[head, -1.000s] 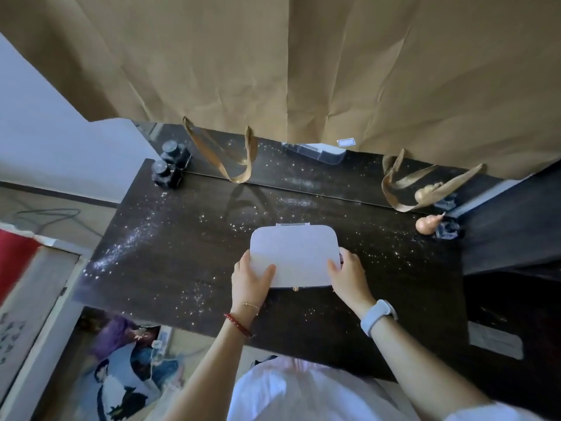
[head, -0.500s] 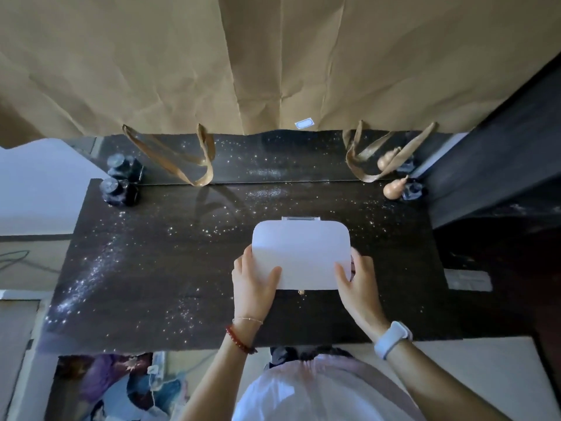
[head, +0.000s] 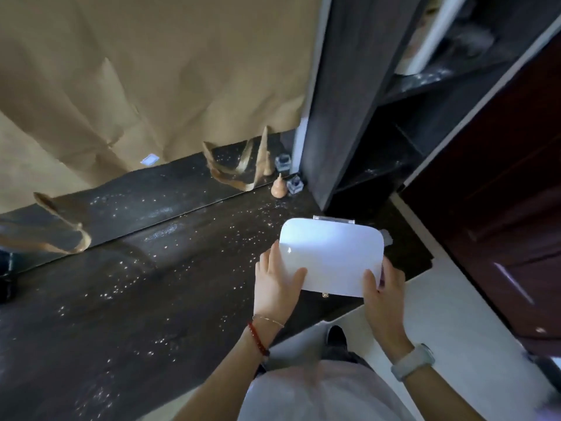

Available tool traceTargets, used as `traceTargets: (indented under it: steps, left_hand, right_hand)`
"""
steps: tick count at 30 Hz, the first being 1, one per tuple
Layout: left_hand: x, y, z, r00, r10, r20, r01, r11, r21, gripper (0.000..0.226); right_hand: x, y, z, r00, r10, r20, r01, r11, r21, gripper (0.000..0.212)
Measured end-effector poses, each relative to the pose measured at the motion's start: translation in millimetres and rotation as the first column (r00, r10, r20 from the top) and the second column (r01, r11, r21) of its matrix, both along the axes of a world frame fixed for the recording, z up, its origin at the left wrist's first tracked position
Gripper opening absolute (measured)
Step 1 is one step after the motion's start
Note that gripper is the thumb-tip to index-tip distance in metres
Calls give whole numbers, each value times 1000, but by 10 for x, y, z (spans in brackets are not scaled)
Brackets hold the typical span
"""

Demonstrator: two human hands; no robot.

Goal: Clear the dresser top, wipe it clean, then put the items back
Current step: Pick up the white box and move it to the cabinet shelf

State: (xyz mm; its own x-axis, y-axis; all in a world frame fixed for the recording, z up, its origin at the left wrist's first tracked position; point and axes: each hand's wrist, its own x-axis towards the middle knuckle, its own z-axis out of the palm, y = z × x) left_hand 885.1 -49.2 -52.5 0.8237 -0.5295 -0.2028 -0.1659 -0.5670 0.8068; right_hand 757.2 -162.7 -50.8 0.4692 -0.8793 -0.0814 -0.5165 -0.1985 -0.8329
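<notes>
A white rounded box (head: 331, 255) with a small clasp is lifted over the right end of the dark dresser top (head: 127, 293). My left hand (head: 274, 282) grips its left edge, thumb on the lid. My right hand (head: 384, 291) grips its right front corner the same way. The dresser top is speckled with white dust. At the back right stand a small tan gourd (head: 278, 187) and a small glass bottle (head: 295, 183). A dark bottle (head: 6, 287) sits at the far left edge, mostly cut off.
Brown paper (head: 151, 80) covers the mirror behind the dresser, with torn strips (head: 239, 174) curling down. A dark shelf unit (head: 364, 117) stands to the right, a dark red door (head: 504, 223) beyond it. White floor (head: 440, 314) lies at the right.
The box has been carried from the middle of the dresser to its right end, held by both hands. The view has swung right, bringing the shelf unit and door into sight.
</notes>
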Motion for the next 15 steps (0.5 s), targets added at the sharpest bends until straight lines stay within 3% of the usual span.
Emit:
traceTargets:
  steps: [6, 11, 15]
  left_hand:
    - [-411, -996, 64, 994, -80, 72, 84, 995, -47, 70]
    - [-560, -1863, 154, 997, 1, 71, 4, 997, -71, 71]
    - [-439, -2277, 252, 987, 137, 78, -130, 988, -88, 69]
  right_hand:
    - [-364, -1005, 61, 991, -68, 117, 70, 998, -9, 56]
    - [-375, -1896, 197, 994, -34, 108, 40, 998, -55, 59]
    - [-102, -2446, 257, 995, 50, 83, -47, 998, -33, 48]
